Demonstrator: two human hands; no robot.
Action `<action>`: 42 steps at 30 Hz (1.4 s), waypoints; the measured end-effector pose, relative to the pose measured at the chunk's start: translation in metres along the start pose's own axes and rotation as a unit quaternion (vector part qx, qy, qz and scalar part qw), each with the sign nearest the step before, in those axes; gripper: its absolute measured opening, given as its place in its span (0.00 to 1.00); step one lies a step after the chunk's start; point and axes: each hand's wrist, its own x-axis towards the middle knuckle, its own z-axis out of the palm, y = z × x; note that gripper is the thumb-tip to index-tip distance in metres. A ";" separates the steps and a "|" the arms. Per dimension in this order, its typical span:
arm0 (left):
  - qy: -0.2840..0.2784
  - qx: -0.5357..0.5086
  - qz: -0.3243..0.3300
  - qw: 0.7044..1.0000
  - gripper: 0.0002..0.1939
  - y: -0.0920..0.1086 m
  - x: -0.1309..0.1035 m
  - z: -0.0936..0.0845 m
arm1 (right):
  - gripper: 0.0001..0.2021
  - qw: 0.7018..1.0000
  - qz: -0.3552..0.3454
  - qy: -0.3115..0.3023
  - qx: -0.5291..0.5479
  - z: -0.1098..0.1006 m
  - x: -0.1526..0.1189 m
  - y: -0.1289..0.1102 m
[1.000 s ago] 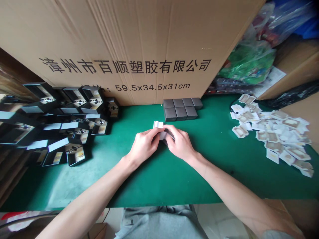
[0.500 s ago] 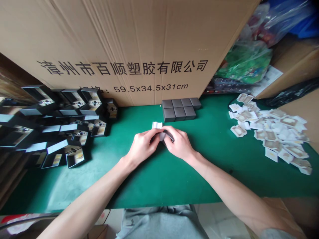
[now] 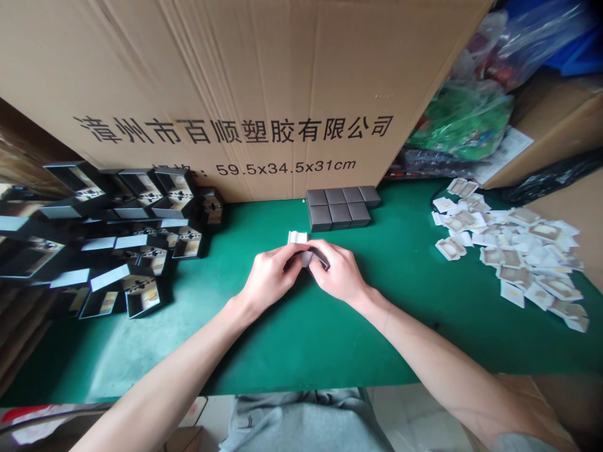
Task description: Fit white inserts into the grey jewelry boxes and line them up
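Note:
Over the middle of the green table, both hands meet around one small dark jewellery box (image 3: 321, 257), mostly covered by the fingers. A white insert (image 3: 297, 237) sticks up at its far side. My left hand (image 3: 269, 277) is closed on the box and insert from the left, thumb and fingertips pressed in. From the right, my right hand (image 3: 341, 271) grips the dark part, its fingers curled over it. Just beyond the hands stands a block of closed dark boxes (image 3: 339, 207), set side by side in rows.
Open black boxes (image 3: 141, 295) are heaped on the left of the green table (image 3: 301, 351). White inserts (image 3: 532, 251) lie in a loose pile at the right. A large cardboard carton (image 3: 245, 75) walls off the back. Plastic bags (image 3: 466, 119) sit at the back right.

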 end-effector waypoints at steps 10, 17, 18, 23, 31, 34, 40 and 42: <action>-0.007 0.001 -0.006 1.000 0.13 -0.001 -0.001 0.000 | 0.13 1.000 -0.001 0.007 0.000 0.000 0.000 -0.001; -0.011 -0.004 -0.010 1.000 0.12 -0.001 -0.001 0.000 | 0.12 1.000 -0.010 0.015 0.006 -0.001 0.002 -0.002; -0.011 -0.004 -0.011 1.000 0.13 -0.001 -0.001 0.001 | 0.12 1.000 -0.009 0.015 0.006 -0.001 0.002 -0.002; -0.013 -0.005 -0.009 1.000 0.13 0.000 0.000 0.001 | 0.12 1.000 0.000 0.001 0.002 -0.002 0.002 -0.003; -0.034 -0.006 -0.004 0.999 0.16 0.000 0.000 0.000 | 0.18 1.000 0.000 -0.010 -0.004 0.000 0.001 0.000; -0.053 -0.004 0.002 0.999 0.19 0.001 0.001 -0.001 | 0.19 1.000 -0.001 -0.005 0.000 0.002 0.001 0.001; -0.054 -0.012 0.000 0.998 0.20 0.000 0.000 0.000 | 0.19 1.000 -0.003 -0.005 0.005 0.002 0.001 0.003; -0.053 -0.016 -0.001 0.998 0.19 -0.001 0.000 0.001 | 0.18 1.000 -0.003 -0.007 0.010 0.002 0.000 0.002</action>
